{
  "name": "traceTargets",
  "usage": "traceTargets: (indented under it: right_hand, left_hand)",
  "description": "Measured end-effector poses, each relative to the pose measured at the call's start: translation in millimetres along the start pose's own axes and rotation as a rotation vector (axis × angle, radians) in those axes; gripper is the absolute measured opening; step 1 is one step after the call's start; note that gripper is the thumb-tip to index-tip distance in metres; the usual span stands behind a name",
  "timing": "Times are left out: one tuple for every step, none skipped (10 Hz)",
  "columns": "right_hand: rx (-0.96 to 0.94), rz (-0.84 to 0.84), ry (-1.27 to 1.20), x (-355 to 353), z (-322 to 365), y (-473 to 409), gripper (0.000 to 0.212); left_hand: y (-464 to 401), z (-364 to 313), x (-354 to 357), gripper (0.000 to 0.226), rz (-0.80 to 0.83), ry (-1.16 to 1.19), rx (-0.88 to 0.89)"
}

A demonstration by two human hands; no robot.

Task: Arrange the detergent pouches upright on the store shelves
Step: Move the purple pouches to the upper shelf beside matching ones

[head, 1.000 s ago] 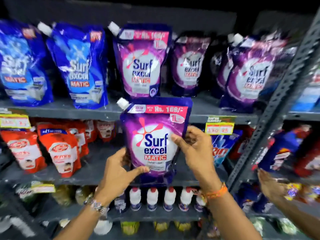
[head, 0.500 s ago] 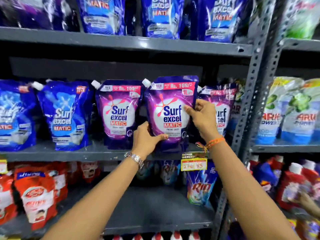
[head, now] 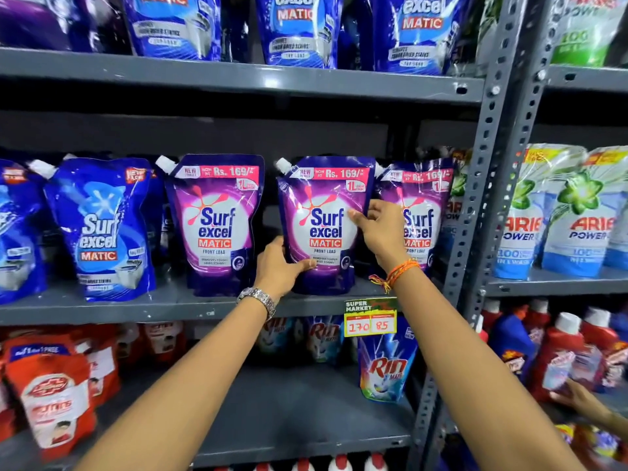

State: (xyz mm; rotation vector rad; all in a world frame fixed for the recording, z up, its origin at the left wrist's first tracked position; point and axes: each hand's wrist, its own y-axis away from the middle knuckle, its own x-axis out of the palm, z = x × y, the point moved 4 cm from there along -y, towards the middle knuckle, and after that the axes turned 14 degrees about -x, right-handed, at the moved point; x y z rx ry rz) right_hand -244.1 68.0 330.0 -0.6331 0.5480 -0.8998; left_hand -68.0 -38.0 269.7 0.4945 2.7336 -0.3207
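A purple Surf Excel pouch (head: pixel 323 212) stands upright on the grey middle shelf (head: pixel 170 305), its base on the shelf board. My left hand (head: pixel 280 266) grips its lower left corner. My right hand (head: pixel 379 229) holds its right edge at mid height. Another purple pouch (head: pixel 217 219) stands upright to its left. A third purple pouch (head: pixel 421 212) stands just behind my right hand. Blue Surf Excel pouches (head: pixel 102 226) fill the left end of the shelf.
A perforated grey upright (head: pixel 475 198) bounds the shelf on the right, with Ariel pouches (head: pixel 560 212) beyond it. Blue pouches (head: pixel 299 28) line the shelf above. Below are red packs (head: pixel 54 396), a Rin pouch (head: pixel 385 372) and a price tag (head: pixel 370 317). Another person's hand (head: pixel 581 399) touches bottles at lower right.
Both hands lifted the purple pouch from in front of the lower shelf up onto the middle shelf, where it now stands between two others. The view tilted upward.
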Motion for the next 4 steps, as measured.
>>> traceTargets:
  right_hand:
    - [0.003,-0.002,0.0,1,-1,0,0.01]
    - [0.007,-0.012,-0.019,-4,10,5,0.027]
    - [0.023,0.003,-0.026,-7,22,10,0.052]
    - [-0.024,-0.023,0.004,-25,61,26,0.069]
  left_hand:
    - [0,1,-1,0.072,-0.003,-0.024,-0.011]
    - [4,1,-3,0.082,0.004,-0.042,-0.024]
    - [6,-1,-6,0.087,0.001,-0.056,-0.01]
    - [11,-1,-8,0.093,0.031,-0.076,-0.004]
